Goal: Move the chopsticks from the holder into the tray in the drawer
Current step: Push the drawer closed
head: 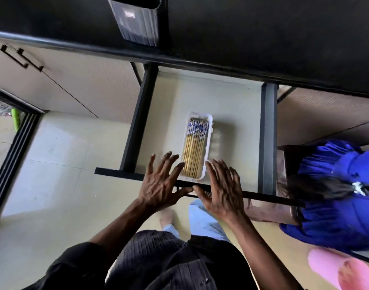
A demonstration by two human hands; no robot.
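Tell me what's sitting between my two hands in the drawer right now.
In the head view, the near end of the white tray of chopsticks lies between the left hand and right hand.

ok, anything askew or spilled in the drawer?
Nothing spilled. The chopsticks lie bundled lengthwise inside the white tray, none sticking over its rim. The tray sits slightly tilted relative to the drawer walls, near the front edge. Both hands, left and right, are open and empty at the drawer front.
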